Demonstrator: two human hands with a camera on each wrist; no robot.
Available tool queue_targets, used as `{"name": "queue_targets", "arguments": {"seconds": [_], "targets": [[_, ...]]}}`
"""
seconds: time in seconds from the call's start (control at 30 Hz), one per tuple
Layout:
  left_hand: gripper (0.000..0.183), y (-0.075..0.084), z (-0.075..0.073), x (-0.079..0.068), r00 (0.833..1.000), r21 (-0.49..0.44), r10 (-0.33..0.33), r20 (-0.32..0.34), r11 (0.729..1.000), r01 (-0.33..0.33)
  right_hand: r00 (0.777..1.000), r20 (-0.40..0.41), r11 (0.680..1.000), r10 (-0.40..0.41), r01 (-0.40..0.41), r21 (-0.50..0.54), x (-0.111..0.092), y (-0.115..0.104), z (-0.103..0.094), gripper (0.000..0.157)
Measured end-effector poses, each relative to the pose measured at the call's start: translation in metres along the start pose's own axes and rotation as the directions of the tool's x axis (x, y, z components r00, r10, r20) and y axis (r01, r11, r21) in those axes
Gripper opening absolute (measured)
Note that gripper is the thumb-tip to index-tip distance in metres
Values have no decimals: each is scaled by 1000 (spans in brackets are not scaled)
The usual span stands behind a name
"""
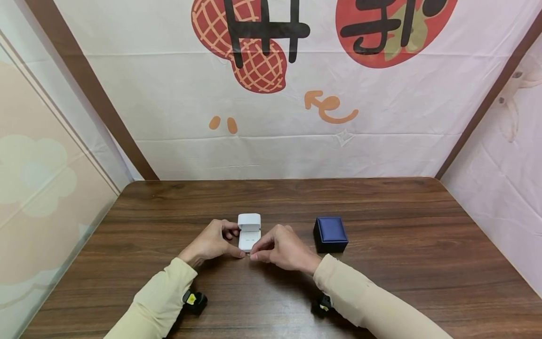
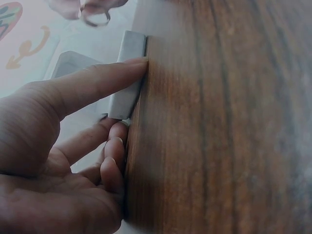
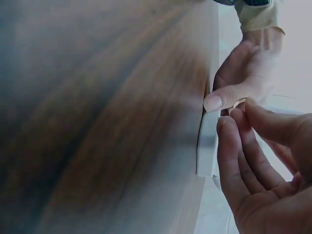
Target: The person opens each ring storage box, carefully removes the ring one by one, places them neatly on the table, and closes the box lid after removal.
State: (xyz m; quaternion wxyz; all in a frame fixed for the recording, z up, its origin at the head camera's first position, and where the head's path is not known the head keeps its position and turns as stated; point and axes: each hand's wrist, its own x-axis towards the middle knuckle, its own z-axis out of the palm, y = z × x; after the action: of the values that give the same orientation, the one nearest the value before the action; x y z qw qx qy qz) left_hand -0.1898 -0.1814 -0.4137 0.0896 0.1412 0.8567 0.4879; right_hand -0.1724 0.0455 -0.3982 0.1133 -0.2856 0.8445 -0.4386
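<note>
A small white ring box (image 1: 250, 221) stands on the table with its lid raised, showing a white cushion inside. My left hand (image 1: 210, 243) holds it steady, the thumb across its front in the left wrist view and the other fingers bent at its left side. Just in front of the box, a thin gold-coloured ring (image 3: 237, 102) is pinched between the thumb and fingertips of my right hand (image 1: 284, 248). In the left wrist view the ring shows as a loop above the box, apart from it.
A dark blue box (image 1: 332, 230) with a padded lid sits closed to the right of my right hand. The brown wood-grain table (image 1: 402, 226) reaches back to a printed white cloth (image 1: 279, 160).
</note>
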Motion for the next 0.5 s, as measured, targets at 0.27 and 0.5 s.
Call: {"name": "queue_targets", "arguments": {"seconds": [0.27, 0.5], "targets": [[50, 0, 0, 0, 1000, 11, 9, 5, 1000, -9, 991, 72, 986, -109, 117, -116, -9, -4, 3, 5], [48, 1, 0, 0, 1000, 12, 7, 11, 1000, -7, 982, 145, 981, -125, 144, -127, -15, -8, 6, 5]]}}
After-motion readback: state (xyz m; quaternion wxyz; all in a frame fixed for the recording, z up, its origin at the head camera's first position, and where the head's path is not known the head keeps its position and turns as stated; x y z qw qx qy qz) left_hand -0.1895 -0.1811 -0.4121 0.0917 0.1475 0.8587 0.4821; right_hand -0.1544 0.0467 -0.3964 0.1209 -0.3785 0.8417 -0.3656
